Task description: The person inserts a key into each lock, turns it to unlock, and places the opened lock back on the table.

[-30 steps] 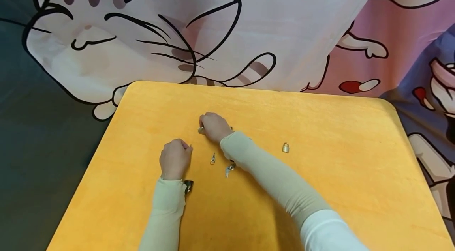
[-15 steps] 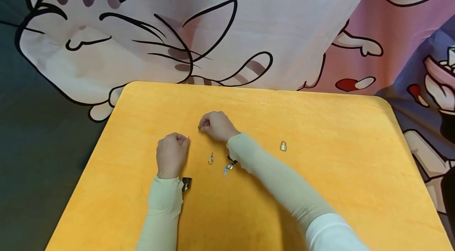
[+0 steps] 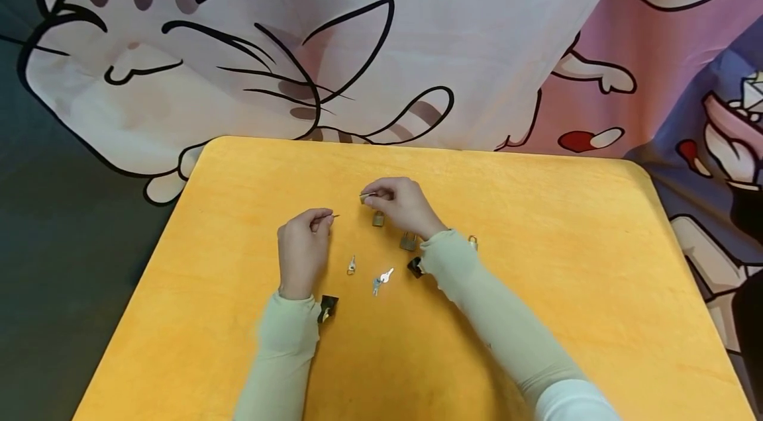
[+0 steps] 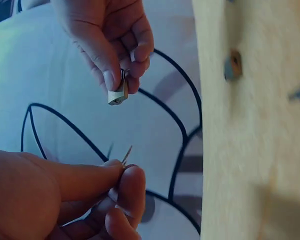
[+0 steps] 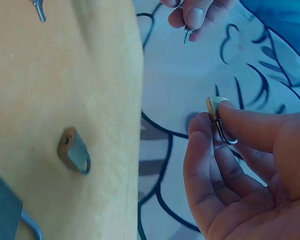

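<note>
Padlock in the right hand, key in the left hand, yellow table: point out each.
Held padlock [image 4: 118,95]: left wrist view, on its body.
Held key [image 5: 187,36]: right wrist view, on its exposed blade.
Yellow table [image 3: 393,341]: head view, on its bare top.

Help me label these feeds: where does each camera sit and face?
Head: worn on the head, looking forward and down at the table; left hand, right hand and sleeves show.
Left wrist: worn there, facing the left hand pinching a key; right hand shows beyond.
Right wrist: worn there, facing the right hand holding a padlock; left hand shows beyond.
Shared: both wrist views show that key and padlock.
</note>
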A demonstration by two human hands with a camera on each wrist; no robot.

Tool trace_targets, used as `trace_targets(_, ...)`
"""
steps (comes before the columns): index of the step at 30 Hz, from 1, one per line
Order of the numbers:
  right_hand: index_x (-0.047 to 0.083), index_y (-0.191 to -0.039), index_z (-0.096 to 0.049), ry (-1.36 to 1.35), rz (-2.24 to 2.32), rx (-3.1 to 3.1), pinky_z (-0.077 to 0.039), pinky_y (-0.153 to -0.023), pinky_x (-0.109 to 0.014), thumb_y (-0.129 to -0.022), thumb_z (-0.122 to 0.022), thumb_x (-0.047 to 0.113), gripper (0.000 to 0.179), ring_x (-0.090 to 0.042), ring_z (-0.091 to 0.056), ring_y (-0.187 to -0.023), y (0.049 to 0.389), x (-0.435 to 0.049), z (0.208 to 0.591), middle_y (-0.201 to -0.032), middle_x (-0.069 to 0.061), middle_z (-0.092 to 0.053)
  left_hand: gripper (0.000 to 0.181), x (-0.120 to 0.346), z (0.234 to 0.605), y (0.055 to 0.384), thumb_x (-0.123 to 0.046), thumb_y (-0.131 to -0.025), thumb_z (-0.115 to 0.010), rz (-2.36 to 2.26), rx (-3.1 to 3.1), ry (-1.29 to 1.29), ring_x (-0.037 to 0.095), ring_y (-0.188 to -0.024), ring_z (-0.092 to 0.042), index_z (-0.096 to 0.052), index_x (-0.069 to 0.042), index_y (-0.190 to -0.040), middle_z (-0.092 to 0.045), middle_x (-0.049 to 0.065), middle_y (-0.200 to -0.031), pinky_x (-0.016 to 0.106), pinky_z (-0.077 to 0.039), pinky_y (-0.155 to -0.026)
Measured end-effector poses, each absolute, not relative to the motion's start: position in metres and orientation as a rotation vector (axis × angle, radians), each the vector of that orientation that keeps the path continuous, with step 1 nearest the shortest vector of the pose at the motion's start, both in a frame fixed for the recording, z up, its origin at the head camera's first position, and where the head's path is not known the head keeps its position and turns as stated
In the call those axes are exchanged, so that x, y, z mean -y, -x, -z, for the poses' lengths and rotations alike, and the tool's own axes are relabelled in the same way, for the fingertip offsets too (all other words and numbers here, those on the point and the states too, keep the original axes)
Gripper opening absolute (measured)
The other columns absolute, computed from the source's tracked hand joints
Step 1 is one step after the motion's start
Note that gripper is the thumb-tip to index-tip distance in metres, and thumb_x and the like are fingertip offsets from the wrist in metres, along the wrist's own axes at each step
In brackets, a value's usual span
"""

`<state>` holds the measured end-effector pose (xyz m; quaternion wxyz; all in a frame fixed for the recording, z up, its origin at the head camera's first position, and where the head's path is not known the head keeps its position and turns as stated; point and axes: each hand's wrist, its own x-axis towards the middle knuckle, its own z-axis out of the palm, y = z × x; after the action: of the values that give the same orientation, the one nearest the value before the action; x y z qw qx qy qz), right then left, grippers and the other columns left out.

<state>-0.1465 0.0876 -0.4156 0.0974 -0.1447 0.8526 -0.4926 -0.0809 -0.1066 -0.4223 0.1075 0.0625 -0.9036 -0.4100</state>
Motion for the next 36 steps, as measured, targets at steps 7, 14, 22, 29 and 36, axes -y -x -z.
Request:
trace_targets(7,0.008,-0.115,-0.074,0.285,1.765,-2.349,-0.052,-0.084,-0.058,-0.097,-0.069,0.018,0.021,-0.040,-0.067,-0.094,0.131,-0.115,0.415,-0.102,-0.018,-0.072,0.016,0.083,0.414,0.081,-0.009,-0.094,-0.071,1.413,2.501,-0.065,0.015,-0.070,-0.072,-0.077,0.001,-0.105,-0.076,0.009,-0.088,0.031,-0.058,-0.065)
trace_targets(14,0.003,-0.117,-0.071,0.174,1.962,-2.269,-0.053,-0.087,-0.055,-0.095,-0.071,0.017,0.026,-0.026,-0.071,-0.087,0.116,-0.133,0.418,-0.099,-0.018,-0.071,0.017,0.058,0.408,0.081,-0.013,-0.093,-0.074,1.590,2.374,0.005,0.016,-0.067,-0.072,-0.076,0.001,-0.103,-0.076,0.007,-0.088,0.024,-0.056,-0.060)
trace_targets(22,-0.004,-0.118,-0.068,0.159,2.178,-2.107,-0.055,-0.089,-0.049,-0.097,-0.068,0.009,0.025,-0.042,-0.067,-0.098,0.103,-0.139,0.421,-0.103,-0.014,-0.072,0.015,0.044,0.405,0.079,-0.011,-0.092,-0.075,1.697,2.264,0.058,0.027,-0.069,-0.073,-0.077,0.001,-0.100,-0.076,0.008,-0.084,0.021,-0.053,-0.057)
trace_targets(29,-0.008,-0.120,-0.066,0.155,2.212,-2.055,-0.057,-0.087,-0.043,-0.098,-0.066,0.008,0.028,-0.035,-0.069,-0.094,0.097,-0.140,0.422,-0.105,-0.015,-0.071,0.016,0.036,0.406,0.075,-0.014,-0.092,-0.075,1.739,2.207,0.109,0.021,-0.069,-0.073,-0.078,-0.001,-0.101,-0.076,0.008,-0.087,0.023,-0.055,-0.058)
trace_targets(36,-0.010,-0.121,-0.065,0.149,2.247,-2.009,-0.056,-0.089,-0.045,-0.098,-0.064,0.004,0.027,-0.025,-0.071,-0.091,0.094,-0.140,0.424,-0.107,-0.020,-0.070,0.016,0.032,0.406,0.073,-0.015,-0.091,-0.076,1.762,2.197,0.120,0.013,-0.068,-0.072,-0.078,-0.002,-0.101,-0.076,0.007,-0.087,0.024,-0.054,-0.057)
